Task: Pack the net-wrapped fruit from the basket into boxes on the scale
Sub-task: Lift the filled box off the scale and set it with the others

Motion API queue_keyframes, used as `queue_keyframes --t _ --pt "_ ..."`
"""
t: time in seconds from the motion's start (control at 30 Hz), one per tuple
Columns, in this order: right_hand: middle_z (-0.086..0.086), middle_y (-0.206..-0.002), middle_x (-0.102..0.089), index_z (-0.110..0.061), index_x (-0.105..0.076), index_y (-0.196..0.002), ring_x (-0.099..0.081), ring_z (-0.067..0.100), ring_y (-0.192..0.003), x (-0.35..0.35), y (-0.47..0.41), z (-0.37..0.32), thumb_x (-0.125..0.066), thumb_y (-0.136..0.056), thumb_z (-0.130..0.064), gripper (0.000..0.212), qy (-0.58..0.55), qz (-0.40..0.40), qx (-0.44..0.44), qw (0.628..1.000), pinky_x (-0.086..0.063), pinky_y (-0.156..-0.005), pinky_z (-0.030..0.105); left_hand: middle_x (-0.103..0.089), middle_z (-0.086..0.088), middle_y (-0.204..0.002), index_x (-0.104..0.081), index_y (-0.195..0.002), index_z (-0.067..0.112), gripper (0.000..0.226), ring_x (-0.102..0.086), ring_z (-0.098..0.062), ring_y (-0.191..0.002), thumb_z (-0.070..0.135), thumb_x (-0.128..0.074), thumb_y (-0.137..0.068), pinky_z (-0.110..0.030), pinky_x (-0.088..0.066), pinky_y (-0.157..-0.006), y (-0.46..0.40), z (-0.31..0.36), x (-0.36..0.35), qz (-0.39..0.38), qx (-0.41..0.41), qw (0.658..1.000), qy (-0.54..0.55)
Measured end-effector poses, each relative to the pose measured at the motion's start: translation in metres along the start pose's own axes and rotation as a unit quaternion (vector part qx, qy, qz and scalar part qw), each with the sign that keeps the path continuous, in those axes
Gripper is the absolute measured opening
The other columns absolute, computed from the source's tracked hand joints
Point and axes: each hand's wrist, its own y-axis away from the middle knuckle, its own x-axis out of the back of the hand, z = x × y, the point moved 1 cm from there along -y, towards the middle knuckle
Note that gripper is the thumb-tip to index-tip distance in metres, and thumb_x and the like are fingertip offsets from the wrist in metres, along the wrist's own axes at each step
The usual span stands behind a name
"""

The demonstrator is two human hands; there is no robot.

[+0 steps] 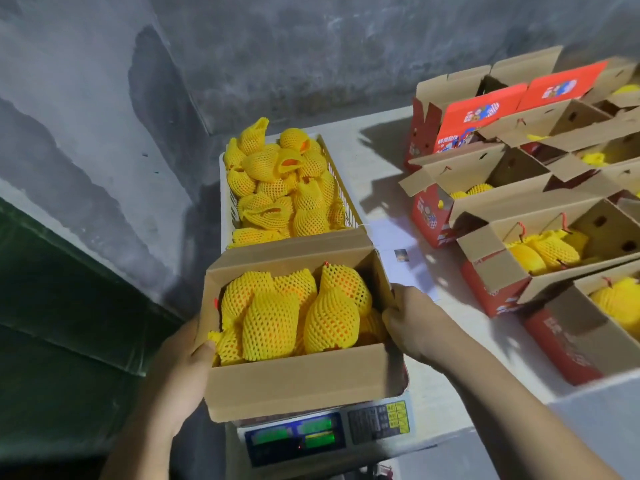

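I see box (304, 379) on scale (325, 434) | left hand (187, 362) grips its 9 o'clock wall, thumb inside | right hand (412, 320) grips 3 o'clock wall

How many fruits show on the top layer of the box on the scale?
4 net-wrapped fruits on top of the box: rear left, rear right, front left, front right. More lie partly hidden beneath and at the sides.

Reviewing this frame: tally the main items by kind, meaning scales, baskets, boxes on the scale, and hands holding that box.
Scale: 1
Basket of netted fruit: 1
Box on the scale: 1
Hands gripping that box: 2, left hand and right hand
Total: 5
More open boxes stand to the right; the edge of the frame cuts them off, so they are not counted.
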Motion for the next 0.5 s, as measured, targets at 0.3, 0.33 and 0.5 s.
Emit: queue_keyframes --t 0.3,0.33,0.5 --pt "-0.001 -0.082 -0.069 -0.023 -0.065 -0.092 -0.067 0.023 -0.078 0.036 0.099 0.023 -0.056 -0.097 -0.014 0.014 -0.059 0.131 -0.007 0.99 -0.061 -0.074 0.05 -0.075 0.019 -0.09 -0.063 -0.109 0.057 0.027 -0.072 -0.008 -0.079 0.036 -0.047 -0.107 -0.039 -0.056 -0.067 0.016 0.053 0.018 -0.057 -0.158 0.985 -0.029" --pt "-0.004 -0.084 -0.07 -0.027 -0.064 -0.095 -0.069 0.023 -0.079 0.038 0.111 0.03 -0.056 -0.1 -0.017 0.015 -0.063 0.144 -0.02 0.987 -0.063 -0.073 0.047 -0.075 0.023 -0.094 -0.063 -0.107 0.066 0.039 -0.072 -0.006 -0.084 0.03 -0.048 -0.11 -0.038 -0.055 -0.071 0.017 0.061 0.012 -0.068 -0.16 0.985 -0.011" --pt "-0.011 -0.071 -0.063 -0.03 -0.059 -0.086 -0.065 0.01 -0.068 0.045 0.164 0.077 -0.05 -0.105 -0.019 0.024 -0.077 0.214 -0.082 0.97 -0.049 -0.05 0.017 -0.069 0.039 -0.107 -0.061 -0.105 0.075 0.06 -0.064 0.014 -0.099 0.016 -0.056 -0.106 -0.031 -0.049 -0.084 0.022 0.101 -0.043 -0.149 -0.217 0.964 0.027"
